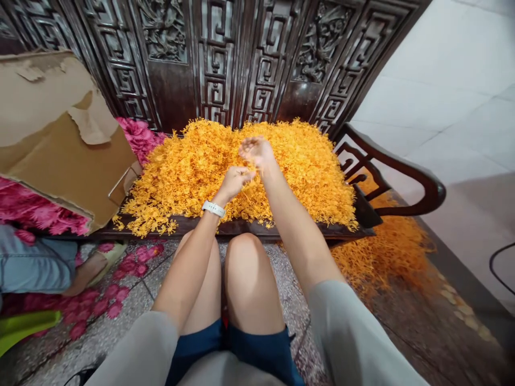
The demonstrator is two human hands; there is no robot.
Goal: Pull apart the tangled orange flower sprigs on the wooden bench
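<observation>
A deep heap of thin orange-yellow flower petals (241,171) covers the seat of a dark carved wooden bench (237,229). My left hand (235,182), with a white watch (213,209) on its wrist, hangs just above the heap, its fingers bunched on a small pinch of petals. My right hand (257,153) is a little farther forward and higher over the heap. Its fingers are curled, with a few strands caught among them. Neither hand touches the bench.
A torn cardboard sheet (60,128) and bright pink flowers (140,139) lie at the left. A co-worker's denim-clad leg (36,262) is at the far left. Orange petals (382,262) are spilled on the floor at the right, beside the bench's curved armrest (402,177).
</observation>
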